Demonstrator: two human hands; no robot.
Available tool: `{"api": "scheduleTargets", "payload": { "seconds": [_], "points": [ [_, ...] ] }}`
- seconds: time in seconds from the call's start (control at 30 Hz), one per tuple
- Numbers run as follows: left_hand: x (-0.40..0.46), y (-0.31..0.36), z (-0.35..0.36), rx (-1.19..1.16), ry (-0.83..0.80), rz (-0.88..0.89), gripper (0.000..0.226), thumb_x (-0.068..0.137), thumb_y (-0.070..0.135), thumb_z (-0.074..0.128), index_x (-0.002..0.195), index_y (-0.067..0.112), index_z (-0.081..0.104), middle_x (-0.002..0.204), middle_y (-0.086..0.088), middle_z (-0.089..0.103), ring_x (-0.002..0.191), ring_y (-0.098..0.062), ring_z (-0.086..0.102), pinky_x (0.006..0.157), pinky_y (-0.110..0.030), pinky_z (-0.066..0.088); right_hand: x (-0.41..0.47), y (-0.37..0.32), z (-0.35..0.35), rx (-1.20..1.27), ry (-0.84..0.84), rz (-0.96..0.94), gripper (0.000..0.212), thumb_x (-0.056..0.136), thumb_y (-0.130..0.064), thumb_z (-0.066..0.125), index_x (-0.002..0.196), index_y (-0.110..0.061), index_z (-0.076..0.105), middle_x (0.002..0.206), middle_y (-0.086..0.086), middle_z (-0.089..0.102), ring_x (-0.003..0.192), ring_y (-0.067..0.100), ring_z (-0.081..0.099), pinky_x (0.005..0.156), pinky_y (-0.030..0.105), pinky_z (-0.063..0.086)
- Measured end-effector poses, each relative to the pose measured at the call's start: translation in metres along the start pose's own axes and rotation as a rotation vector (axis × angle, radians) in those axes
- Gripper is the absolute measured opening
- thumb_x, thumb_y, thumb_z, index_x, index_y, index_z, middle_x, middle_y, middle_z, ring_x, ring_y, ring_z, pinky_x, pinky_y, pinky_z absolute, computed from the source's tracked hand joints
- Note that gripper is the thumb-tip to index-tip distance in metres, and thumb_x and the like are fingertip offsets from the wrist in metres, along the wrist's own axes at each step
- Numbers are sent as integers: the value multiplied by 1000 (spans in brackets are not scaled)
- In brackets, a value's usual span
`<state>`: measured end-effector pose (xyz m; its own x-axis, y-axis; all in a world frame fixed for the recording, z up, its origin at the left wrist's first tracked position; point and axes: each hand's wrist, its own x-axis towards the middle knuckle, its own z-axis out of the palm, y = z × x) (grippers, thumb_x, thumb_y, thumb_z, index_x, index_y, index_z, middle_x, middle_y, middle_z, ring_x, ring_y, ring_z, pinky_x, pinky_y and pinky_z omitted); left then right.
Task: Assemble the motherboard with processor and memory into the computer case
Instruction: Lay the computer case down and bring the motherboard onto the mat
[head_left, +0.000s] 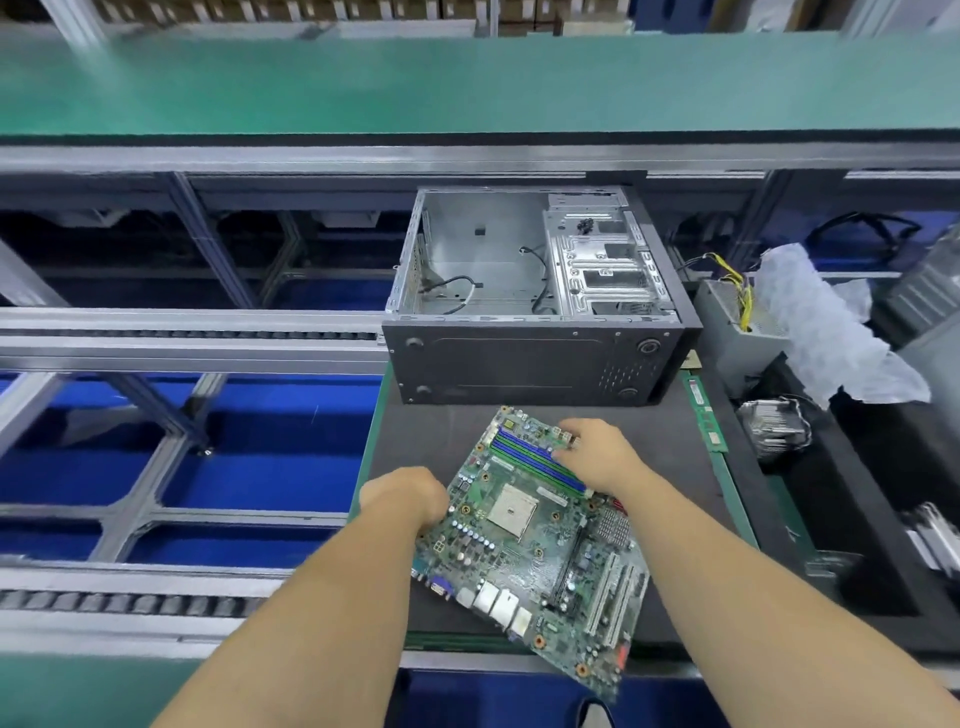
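Green rectangular motherboard (540, 540) lies tilted on the dark-matted table (431, 441), left hand (408, 496) gripping its left edge, right hand (597, 454) with curled fingers on the blue memory slots (535, 460). The square socket looks bare. Beyond both grips the open grey steel computer case (530, 291) stands empty; a green memory stick (706, 415) lies right of the right grip, so nearly all assembly apparently remains.

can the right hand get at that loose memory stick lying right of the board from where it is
Probably yes. The memory stick lies flat and uncovered on the mat's right edge, with only bare mat between it and the right hand. That hand now rests on the motherboard, so it must let go first.
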<state>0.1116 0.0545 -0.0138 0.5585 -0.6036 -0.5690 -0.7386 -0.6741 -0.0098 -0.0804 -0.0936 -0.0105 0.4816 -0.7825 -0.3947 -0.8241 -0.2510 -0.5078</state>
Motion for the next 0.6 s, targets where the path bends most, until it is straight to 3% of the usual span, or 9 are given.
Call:
{"api": "scheduleTargets", "payload": {
  "seconds": [0.07,0.17,0.27,0.37,0.43,0.53,0.6],
  "points": [
    [1,5,-3,77,100,21,31,96,25,37,108,18,65,106,-4,66,88,-26,58,76,-34,43,-5,8,8,-126,102,14,45,97,-32,60,139,-14,56,133,12,59,117,32,57,96,45,52],
    [5,19,-9,46,274,98,34,99,32,37,101,16,67,87,-2,61,80,-26,58,70,-31,40,-18,19,10,-364,275,149,37,96,-41,53,119,-13,59,118,12,52,109,35,52,85,43,52],
    [10,33,-10,-45,355,176,30,101,34,35,108,15,58,98,-5,64,89,-30,61,71,-33,40,-27,16,10,-313,236,262,35,99,-43,46,112,-11,54,102,8,60,90,33,61,74,40,54],
    [12,42,-5,-90,380,239,26,102,33,33,115,15,46,110,-8,61,96,-32,61,71,-36,39,-29,5,21,-298,198,269,23,100,-25,44,113,-9,55,106,9,67,84,31,59,71,36,46],
    [14,45,1,-134,364,252,26,102,33,34,118,15,43,115,-8,58,101,-33,59,72,-38,40,-31,-1,30,-317,195,285,26,94,-10,48,119,-6,55,106,9,68,83,31,61,67,35,45],
    [18,45,4,-227,291,223,28,101,31,37,119,12,46,120,-10,56,106,-34,57,78,-40,44,-34,-3,37,-336,211,298,38,93,0,49,130,1,51,105,12,71,90,32,70,63,36,49],
    [20,46,3,-293,251,194,29,101,30,38,115,10,51,118,-12,59,101,-33,57,78,-38,47,-33,-3,37,-315,226,289,33,92,5,49,125,2,54,103,14,70,90,33,70,62,36,50]
  ]
}}
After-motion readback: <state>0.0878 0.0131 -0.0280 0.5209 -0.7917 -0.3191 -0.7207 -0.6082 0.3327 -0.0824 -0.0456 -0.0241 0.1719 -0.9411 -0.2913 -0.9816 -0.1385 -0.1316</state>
